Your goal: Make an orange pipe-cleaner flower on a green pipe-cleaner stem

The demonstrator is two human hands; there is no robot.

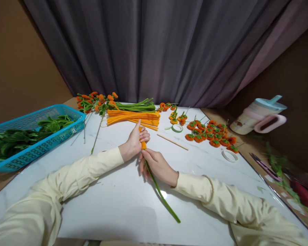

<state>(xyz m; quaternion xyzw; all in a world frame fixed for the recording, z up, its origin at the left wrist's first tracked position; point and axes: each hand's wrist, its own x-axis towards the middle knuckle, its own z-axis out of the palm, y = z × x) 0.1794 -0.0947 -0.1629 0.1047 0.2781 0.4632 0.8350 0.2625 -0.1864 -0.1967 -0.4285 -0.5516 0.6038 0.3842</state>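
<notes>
The left grip is closed around an orange piece, thumb pointing away from the body; the lower end of the piece shows below its curled fingers. Just beside it, nearer the body and to the right, the right grip pinches a green stem close under that end. From there the stem slants down past the right grip, its free end toward the near side of the table.

Beyond the left grip lie orange strips, with green strips behind them. Ahead and to the right of both grips is a stick, with a green tape roll past it. Farther right of the grips are orange flower heads and a white roll, then a cup. Well to the left of the left grip, a blue basket holds green leaves.
</notes>
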